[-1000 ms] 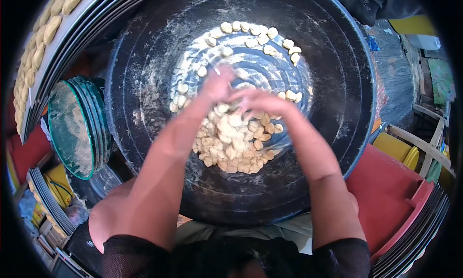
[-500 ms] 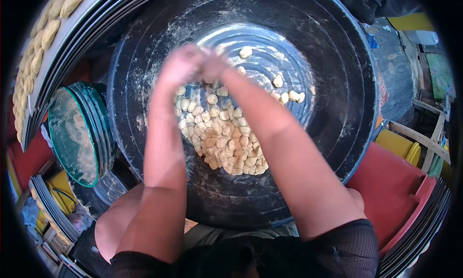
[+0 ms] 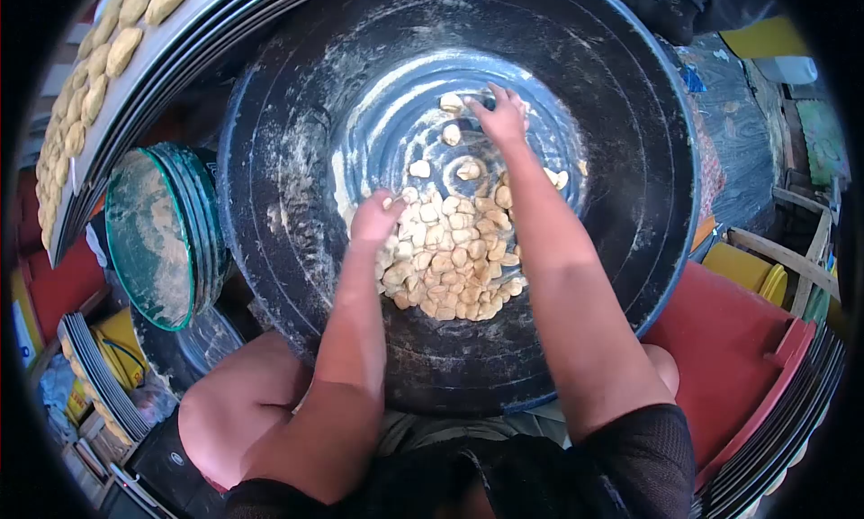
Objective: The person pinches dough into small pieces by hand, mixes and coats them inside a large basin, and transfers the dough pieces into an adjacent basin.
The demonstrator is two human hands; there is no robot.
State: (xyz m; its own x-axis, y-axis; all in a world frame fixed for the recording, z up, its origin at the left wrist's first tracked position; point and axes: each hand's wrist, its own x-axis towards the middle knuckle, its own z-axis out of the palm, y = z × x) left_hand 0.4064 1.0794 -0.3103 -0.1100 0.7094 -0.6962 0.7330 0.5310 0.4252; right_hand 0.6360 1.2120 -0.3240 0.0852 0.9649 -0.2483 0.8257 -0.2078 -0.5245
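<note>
A large round black basin (image 3: 297, 249), dusted with pale flour, holds a pile of small pale dough pieces (image 3: 450, 258). My left hand (image 3: 376, 218) is at the pile's upper left edge, fingers curled; what they hold, if anything, is too small to name. Higher up in the basin, my right hand (image 3: 504, 114) has its fingers apart, beside a single dough piece (image 3: 451, 102). Another loose piece (image 3: 451, 135) lies just below that one, and a few more sit between there and the pile.
Stacked trays with longer dough pieces (image 3: 123, 51) rise at the upper left. Below them stands a green-rimmed round container (image 3: 148, 240). A red surface (image 3: 720, 357) and more stacked trays (image 3: 783, 438) are at the lower right.
My hands were together at the basin's upper left; now they are apart, the left lower by the pile and the right farther right. Loose dough pieces along the upper arc have been gathered toward the pile.
</note>
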